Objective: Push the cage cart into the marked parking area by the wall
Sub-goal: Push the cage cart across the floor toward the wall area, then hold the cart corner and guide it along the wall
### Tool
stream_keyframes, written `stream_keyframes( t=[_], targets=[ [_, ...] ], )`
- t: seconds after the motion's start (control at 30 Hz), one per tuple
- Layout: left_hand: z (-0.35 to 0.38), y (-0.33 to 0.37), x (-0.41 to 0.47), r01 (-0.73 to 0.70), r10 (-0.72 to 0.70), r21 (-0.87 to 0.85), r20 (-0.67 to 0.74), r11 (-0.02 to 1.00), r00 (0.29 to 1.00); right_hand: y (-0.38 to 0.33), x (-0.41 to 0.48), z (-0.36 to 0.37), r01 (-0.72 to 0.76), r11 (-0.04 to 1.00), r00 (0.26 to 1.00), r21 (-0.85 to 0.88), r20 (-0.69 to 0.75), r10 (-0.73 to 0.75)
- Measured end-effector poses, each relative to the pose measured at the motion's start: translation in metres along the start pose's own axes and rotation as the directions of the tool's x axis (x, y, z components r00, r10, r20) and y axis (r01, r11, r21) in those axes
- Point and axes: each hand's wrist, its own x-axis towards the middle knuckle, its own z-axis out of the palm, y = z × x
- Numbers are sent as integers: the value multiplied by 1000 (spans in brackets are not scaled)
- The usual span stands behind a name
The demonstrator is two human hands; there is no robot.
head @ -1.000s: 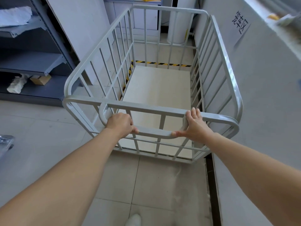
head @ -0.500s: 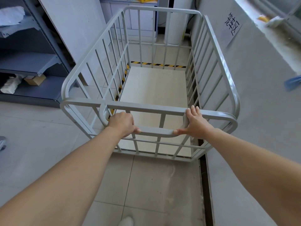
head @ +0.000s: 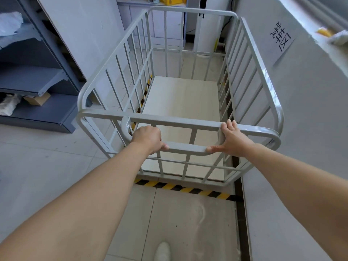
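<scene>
Both hands, left hand [head: 148,138] and right hand [head: 232,138], grip the grey barred steel cage cart [head: 188,87] by its handle; its right side risks scraping the pale wall [head: 301,113] at frame right.

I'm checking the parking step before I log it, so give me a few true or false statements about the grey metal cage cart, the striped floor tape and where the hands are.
1. Both hands grip the looped push handle of the grey metal cage cart. True: left hand, right hand.
2. The cart carries cardboard boxes. False: its pale deck is bare.
3. A strip of yellow and black floor tape shows on the floor just behind the cart's near end. True.
4. The white paper sign with black characters hangs on the cart. False: it is on the grey wall on the right.
5. The dark blue-grey metal shelving stands to the right. False: left.
</scene>
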Motion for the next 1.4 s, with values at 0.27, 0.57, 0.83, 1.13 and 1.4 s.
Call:
stream_keyframes(
  t=[0.27,0.57,0.83,1.13,1.4],
  targets=[
    [-23,-5,64,-20,20,6,27,1000,999,-1,56,-24,-8,1000,1000,21,-11,8],
    [-47,0,95,28,-32,23,146,999,989,4,82,-56,34,998,999,-47,11,-33],
    [-54,28,106,136,-192,193,310,972,931,55,87,-107,-34,995,999,94,44,30],
    [-72,80,115,182,-272,316,271,931,923,81,101,-113,-21,1000,999,23,35,20],
    [-57,185,161,-121,115,49,118,991,986,93,119,-119,-6,985,1000,172,11,4]
  ],
)
